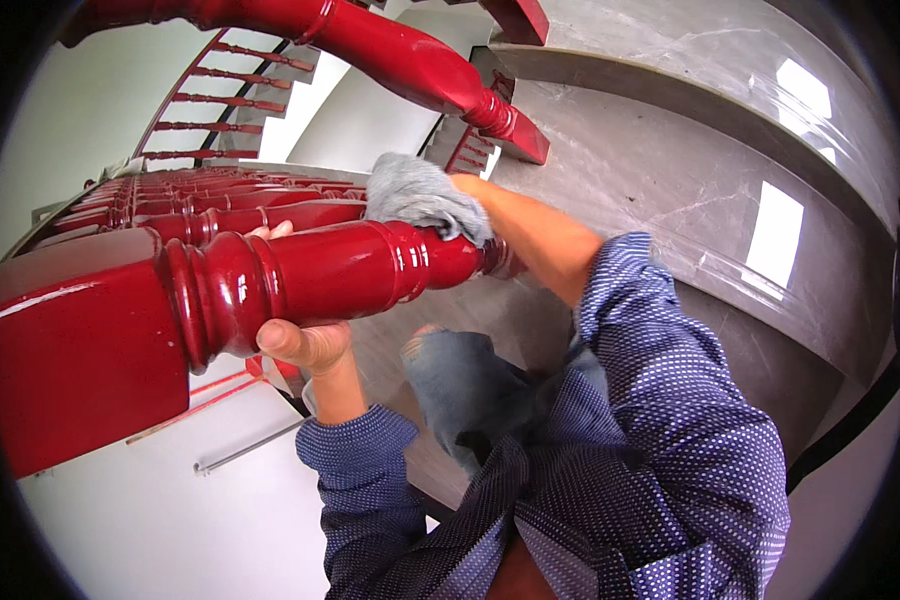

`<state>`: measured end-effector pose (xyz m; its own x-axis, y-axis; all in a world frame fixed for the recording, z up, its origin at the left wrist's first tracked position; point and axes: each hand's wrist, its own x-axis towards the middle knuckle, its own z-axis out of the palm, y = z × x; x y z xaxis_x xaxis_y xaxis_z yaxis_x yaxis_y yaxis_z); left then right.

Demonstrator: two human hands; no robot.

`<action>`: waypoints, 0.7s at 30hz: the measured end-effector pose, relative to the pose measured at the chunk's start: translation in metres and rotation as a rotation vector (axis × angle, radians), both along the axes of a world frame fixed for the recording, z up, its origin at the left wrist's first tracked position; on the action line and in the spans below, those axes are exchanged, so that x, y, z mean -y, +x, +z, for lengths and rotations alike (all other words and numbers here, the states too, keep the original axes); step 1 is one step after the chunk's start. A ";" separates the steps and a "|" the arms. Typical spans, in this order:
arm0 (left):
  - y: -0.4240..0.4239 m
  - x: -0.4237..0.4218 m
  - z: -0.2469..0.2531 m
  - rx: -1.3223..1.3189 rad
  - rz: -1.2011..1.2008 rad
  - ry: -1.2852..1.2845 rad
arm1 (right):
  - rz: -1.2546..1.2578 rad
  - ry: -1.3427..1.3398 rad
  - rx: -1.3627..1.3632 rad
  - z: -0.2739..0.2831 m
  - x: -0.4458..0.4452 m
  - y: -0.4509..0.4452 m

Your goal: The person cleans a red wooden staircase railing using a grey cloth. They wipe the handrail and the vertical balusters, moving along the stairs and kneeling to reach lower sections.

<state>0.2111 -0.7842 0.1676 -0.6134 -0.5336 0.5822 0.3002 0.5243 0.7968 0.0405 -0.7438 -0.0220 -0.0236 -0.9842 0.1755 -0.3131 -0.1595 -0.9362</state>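
Note:
A glossy dark-red turned baluster post [337, 274] with a thick square end [82, 337] runs across the left half of the view. My left hand [311, 346] is wrapped around its turned part, thumb on the near side and fingertips showing over the far side. Farther along the same post, my right hand [465, 184] holds a grey cloth [420, 193] against the red surface. The cloth is bunched and covers most of that hand, so its fingers are hidden.
More red balusters [247, 219] line up behind the post. Another red baluster [412, 64] crosses the top. Grey marble-look stair steps [645, 165] lie to the right, with a step edge [690, 90]. Lower stair flights [217, 112] with railings show beyond. My knee [457, 382] is below the post.

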 end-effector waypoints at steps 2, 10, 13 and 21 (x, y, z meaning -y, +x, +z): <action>0.001 0.000 0.000 -0.010 -0.007 -0.013 | 0.027 -0.091 0.601 -0.018 -0.014 0.004; 0.000 0.013 -0.003 0.005 -0.160 -0.063 | -0.337 -0.099 0.428 -0.076 -0.048 0.030; -0.001 0.023 -0.004 0.001 -0.349 -0.125 | -0.656 0.009 -0.155 -0.099 -0.050 0.032; 0.003 0.021 -0.005 -0.141 -0.274 0.056 | -0.743 -0.222 -0.007 -0.139 -0.091 0.096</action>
<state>0.2137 -0.8052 0.1624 -0.6543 -0.3930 0.6461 0.5337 0.3654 0.7627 0.1365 -0.6530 -0.1607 -0.6618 -0.6523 0.3695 -0.4168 -0.0895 -0.9046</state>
